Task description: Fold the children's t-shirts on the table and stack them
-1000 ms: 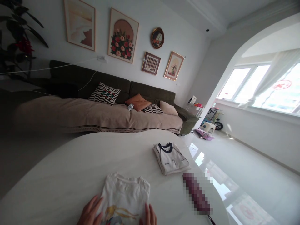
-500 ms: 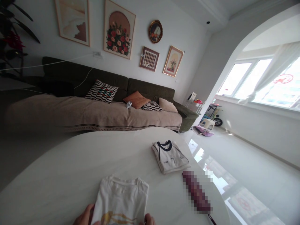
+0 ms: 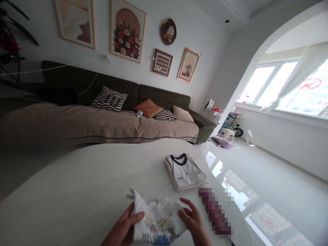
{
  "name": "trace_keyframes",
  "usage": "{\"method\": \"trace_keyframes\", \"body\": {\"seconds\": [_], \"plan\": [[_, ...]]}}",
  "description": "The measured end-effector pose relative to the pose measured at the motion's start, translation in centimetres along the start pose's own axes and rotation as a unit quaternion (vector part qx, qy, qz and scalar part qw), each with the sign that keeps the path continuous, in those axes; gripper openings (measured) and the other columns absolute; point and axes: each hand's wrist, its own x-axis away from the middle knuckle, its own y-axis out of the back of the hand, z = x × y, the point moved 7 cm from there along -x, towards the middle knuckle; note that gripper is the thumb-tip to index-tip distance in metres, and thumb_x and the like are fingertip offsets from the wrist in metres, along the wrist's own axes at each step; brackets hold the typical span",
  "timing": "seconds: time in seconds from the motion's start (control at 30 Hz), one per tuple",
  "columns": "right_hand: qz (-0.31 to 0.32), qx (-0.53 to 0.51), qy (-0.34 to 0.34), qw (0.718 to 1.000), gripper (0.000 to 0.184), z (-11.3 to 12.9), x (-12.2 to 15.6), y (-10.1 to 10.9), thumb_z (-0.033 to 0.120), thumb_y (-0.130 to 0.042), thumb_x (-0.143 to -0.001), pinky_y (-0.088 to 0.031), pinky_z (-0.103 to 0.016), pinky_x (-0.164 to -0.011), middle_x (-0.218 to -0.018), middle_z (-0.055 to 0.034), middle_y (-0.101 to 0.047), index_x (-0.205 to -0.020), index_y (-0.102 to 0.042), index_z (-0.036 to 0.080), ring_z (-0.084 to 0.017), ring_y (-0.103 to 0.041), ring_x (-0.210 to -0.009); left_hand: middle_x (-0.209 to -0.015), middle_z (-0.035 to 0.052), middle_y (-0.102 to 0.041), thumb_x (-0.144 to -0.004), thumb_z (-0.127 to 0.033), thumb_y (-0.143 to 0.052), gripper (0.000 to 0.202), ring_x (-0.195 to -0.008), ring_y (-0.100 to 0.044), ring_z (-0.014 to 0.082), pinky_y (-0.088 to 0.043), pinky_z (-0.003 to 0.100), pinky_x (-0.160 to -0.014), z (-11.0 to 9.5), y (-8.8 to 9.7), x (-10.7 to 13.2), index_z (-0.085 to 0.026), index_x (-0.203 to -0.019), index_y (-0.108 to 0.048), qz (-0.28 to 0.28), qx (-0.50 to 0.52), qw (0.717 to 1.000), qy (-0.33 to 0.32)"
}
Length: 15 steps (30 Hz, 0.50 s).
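Observation:
Between my hands, at the near edge of the view, is a white T-shirt with a coloured print and dark lettering, bunched and raised at its collar end. My left hand grips its left side, the thumb lying over the front and the fingers hidden behind. At the right side, my right hand pinches the cloth with the thumb, its index finger stretched out. Farther off lies a neatly folded white shirt with a navy collar and a number 7, on top of other folded cloth.
Both shirts are on a white round-edged table. A blurred-out dark red item lies near the table's right edge. Beyond stands a green sofa with a beige cover and several cushions. Glossy floor runs along the right.
The T-shirt was lying flat; now it is lifted and folding up between my hands, with more of its print showing. Both hands have moved right and farther into view.

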Motion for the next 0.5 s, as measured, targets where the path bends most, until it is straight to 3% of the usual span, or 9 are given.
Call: {"method": "trace_keyframes", "body": {"seconds": [0.07,0.17,0.23,0.3,0.4,0.5], "plan": [[0.031,-0.029,-0.003,0.999,0.065,3.5,-3.8,1.5,0.051,-0.068,-0.056,-0.044,-0.025,-0.047,-0.07,-0.0042,-0.065,-0.108,-0.049,0.017,-0.016,-0.058,-0.054,-0.085,0.0024,-0.063,-0.061,-0.028,-0.067,0.064,-0.073,-0.062,0.0175,-0.047,0.026,-0.063,-3.5,-4.8,-2.7,-0.021,-0.119,-0.039,0.051,-0.007,0.998,-0.045],[-0.009,-0.002,0.052,0.999,0.067,8.8,-9.6,5.4,0.047,-0.068,-0.056,-0.041,-0.022,-0.043,-0.069,-0.0031,-0.064,-0.111,-0.047,0.016,-0.013,-0.055,-0.05,-0.079,0.0012,-0.06,-0.062,-0.022,-0.062,0.053,-0.064,-0.057,0.0111,-0.043,0.019,-0.055,-7.9,-10.0,-7.9,-0.019,-0.112,-0.045,0.061,-0.05,0.991,-0.108],[-0.056,0.051,0.104,0.992,0.065,10.9,-12.9,8.4,0.047,-0.063,-0.061,-0.042,-0.023,-0.044,-0.071,-0.0039,-0.065,-0.114,-0.046,0.015,-0.014,-0.056,-0.051,-0.083,0.0009,-0.059,-0.064,-0.02,-0.059,0.056,-0.065,-0.057,0.0108,-0.043,0.019,-0.056,-9.1,-12.6,-11.3,-0.022,-0.117,-0.042,0.057,-0.075,0.987,-0.127],[-0.12,0.15,0.127,0.973,0.059,10.9,-15.6,11.4,0.048,-0.054,-0.065,-0.045,-0.025,-0.049,-0.077,-0.0051,-0.066,-0.114,-0.047,0.016,-0.015,-0.059,-0.057,-0.086,0.0009,-0.059,-0.066,-0.02,-0.057,0.059,-0.067,-0.057,0.0115,-0.044,0.021,-0.057,-8.5,-14.2,-14.1,-0.025,-0.122,-0.038,0.043,-0.11,0.985,-0.129],[-0.202,0.277,0.1,0.934,0.052,7.8,-18.3,15.0,0.045,-0.048,-0.065,-0.048,-0.031,-0.063,-0.084,-0.0082,-0.066,-0.107,-0.053,0.016,-0.019,-0.062,-0.068,-0.082,0.0026,-0.059,-0.069,-0.023,-0.057,0.057,-0.065,-0.057,0.0134,-0.044,0.024,-0.055,-4.4,-13.5,-16.2,-0.018,-0.123,-0.039,0.001,-0.188,0.977,-0.099],[-0.235,0.326,0.062,0.914,0.046,3.5,-19.7,17.0,0.041,-0.048,-0.059,-0.045,-0.039,-0.076,-0.088,-0.0144,-0.065,-0.094,-0.058,0.013,-0.026,-0.062,-0.079,-0.081,0.003,-0.059,-0.067,-0.021,-0.062,0.057,-0.069,-0.057,0.0143,-0.046,0.025,-0.061,1.4,-8.3,-14.8,-0.015,-0.12,-0.043,-0.05,-0.268,0.959,-0.082]]}}
